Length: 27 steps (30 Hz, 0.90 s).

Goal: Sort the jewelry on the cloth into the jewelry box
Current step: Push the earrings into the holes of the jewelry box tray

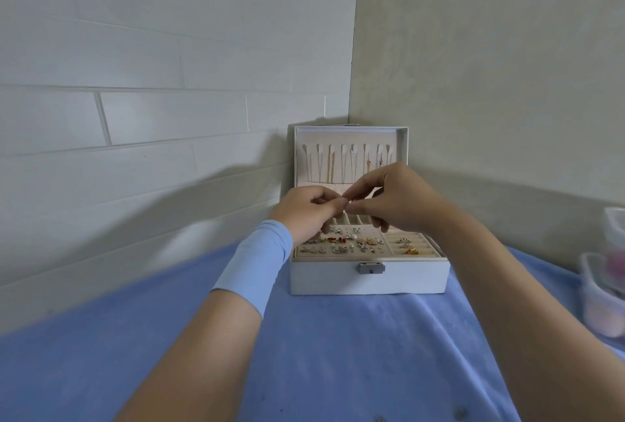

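A white jewelry box (368,281) stands open on the blue cloth (338,354), its lid upright with several thin necklaces (331,164) hanging inside. Its beige tray holds several earrings (341,244) on the left and rings (407,245) in slots on the right. My left hand (309,210) and my right hand (394,200) meet above the tray. Their fingertips pinch one tiny piece of jewelry (348,200) between them; it is too small to identify.
Clear plastic containers (605,286) with pinkish contents stand at the right edge of the cloth. The box sits in a corner between a white brick wall on the left and a plain beige wall on the right. Small dark specks (460,413) lie on the near cloth.
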Available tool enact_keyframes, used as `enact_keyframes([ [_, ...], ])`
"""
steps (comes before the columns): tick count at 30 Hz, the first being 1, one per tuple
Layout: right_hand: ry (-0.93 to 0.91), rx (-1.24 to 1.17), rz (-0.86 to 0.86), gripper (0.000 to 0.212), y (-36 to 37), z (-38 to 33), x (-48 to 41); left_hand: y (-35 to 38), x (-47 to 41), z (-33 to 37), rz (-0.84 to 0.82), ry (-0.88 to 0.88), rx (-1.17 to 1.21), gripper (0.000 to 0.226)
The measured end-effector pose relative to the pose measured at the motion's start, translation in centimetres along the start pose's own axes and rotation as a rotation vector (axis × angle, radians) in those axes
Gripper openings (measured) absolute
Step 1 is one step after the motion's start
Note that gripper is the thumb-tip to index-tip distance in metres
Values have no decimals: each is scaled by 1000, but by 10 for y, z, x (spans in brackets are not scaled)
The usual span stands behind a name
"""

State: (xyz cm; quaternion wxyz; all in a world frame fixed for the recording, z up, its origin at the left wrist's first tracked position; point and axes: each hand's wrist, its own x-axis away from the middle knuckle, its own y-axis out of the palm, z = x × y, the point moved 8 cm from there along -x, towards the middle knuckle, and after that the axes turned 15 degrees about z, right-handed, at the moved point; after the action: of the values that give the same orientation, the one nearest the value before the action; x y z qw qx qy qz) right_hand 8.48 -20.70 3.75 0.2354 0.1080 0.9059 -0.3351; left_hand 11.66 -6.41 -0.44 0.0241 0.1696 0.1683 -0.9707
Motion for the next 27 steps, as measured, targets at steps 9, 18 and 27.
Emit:
enact_keyframes([
  [9,23,90,37,18,-1,24,-11,3,0,-3,19,-27,53,21],
  [18,43,417,91,14,-3,61,-16,13,2,1,20,99,29,20],
  [27,18,454,1,11,5,67,-11,15,2,2,58,95,101,11],
])
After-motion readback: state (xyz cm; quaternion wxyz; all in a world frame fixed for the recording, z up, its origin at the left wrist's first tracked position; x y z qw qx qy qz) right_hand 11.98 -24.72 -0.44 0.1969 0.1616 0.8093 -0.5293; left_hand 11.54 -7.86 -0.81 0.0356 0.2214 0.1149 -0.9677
